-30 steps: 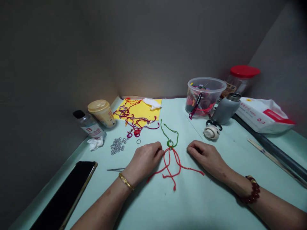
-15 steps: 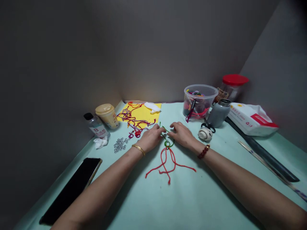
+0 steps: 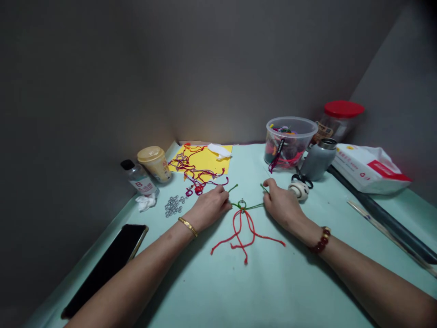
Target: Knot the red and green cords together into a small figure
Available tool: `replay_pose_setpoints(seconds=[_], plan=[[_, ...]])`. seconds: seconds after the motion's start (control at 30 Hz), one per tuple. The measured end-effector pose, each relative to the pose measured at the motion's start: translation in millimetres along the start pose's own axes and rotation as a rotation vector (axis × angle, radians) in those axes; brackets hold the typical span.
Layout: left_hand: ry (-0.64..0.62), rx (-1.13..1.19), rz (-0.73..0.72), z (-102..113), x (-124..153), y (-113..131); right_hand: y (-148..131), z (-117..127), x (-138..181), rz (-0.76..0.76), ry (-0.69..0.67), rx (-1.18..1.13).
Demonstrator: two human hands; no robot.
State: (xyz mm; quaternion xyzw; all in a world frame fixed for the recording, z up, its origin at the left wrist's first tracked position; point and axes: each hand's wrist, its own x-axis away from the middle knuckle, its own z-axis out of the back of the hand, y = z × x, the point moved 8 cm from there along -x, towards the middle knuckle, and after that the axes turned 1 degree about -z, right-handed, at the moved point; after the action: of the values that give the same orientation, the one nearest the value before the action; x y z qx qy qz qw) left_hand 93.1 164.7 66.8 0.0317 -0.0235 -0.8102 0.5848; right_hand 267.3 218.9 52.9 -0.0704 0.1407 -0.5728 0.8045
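**Two bare hands pinching a green cord threaded through a small metal ring**

Top-down view across a pale green table covering. Main risk, by judgement: a strand slipping from a light pinch, from too sharp or uneven a pull, and springing loose from the small metal ring. Also possible: a tug dragging the ring and the knot beneath it sideways, pulling the red cord out of its loose spread on the table. Another hazard: knuckles of the right hand knocking the small white round object or black-handled scissors just beyond them.

Both hands apparently closed, thumb against fingers, though curled fingers partly hide the contact. Left hand gripping the left strand of the green cord, with a short end poking out beyond the fingertips. Right hand gripping the right strand the same way, its end also sticking out. Ring and green knot midway between the hands, well clear of both, strands stretched nearly level to either side. Red cord trailing below the knot, toward the wearer, untouched. Gold bracelet on the left wrist; red bead bracelet on the right.
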Motion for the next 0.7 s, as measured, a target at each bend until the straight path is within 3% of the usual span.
replay_pose_setpoints(seconds=[0.2, 0.37, 0.47, 0.7], plan=[[0.035, 0.051, 0.053, 10.3, 21.4, -11.2, 12.6, -7.1, 19.4, -0.010, -0.025, 0.036], [0.293, 0.267, 0.186, 51.0, 64.5, -53.2, 25.5, -7.3, 35.3, -0.015, 0.026, -0.169], [0.404, 0.350, 0.325, 63.8, 100.6, -75.4, 30.6, -2.6, 48.0, -0.020, 0.067, -0.298], [0.400, 0.483, 0.448, 39.0, 168.0, -58.3, 42.2, 19.1, 87.5, -0.160, 0.192, -0.499]])
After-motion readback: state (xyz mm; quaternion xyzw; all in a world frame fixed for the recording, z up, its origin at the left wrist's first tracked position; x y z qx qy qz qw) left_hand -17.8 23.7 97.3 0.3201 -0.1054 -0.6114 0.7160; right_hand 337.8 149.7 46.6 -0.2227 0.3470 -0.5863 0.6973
